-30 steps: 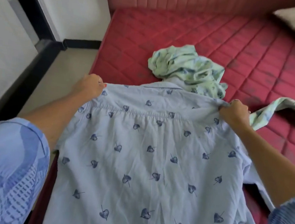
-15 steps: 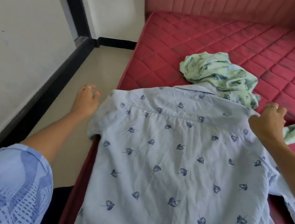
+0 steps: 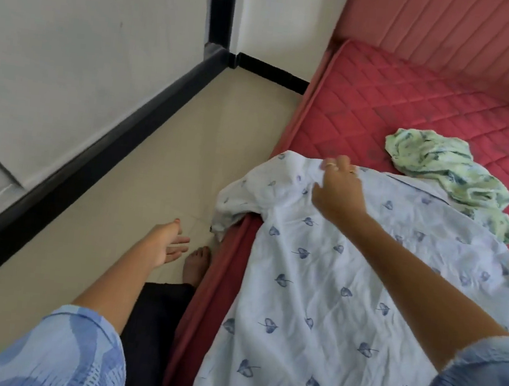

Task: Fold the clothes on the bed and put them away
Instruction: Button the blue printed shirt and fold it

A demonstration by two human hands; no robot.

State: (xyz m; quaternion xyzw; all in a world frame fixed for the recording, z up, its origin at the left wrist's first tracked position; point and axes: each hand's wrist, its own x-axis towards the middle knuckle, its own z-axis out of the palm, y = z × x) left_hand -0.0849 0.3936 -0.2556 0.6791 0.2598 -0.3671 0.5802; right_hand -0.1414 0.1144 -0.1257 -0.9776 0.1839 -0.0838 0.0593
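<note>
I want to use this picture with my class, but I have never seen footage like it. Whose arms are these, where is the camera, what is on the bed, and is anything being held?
There is no machine here. A person wears a camera on the head, so you look down along their own two arms. The right hand rests on the shoulder of a pale blue shirt with a dark leaf print, spread across the red mattress; I cannot tell if it has a grip on the cloth. One sleeve hangs over the bed's edge. The left hand is open and empty above the floor, reaching toward that sleeve. A crumpled green garment lies beyond the shirt, unfolded.
</note>
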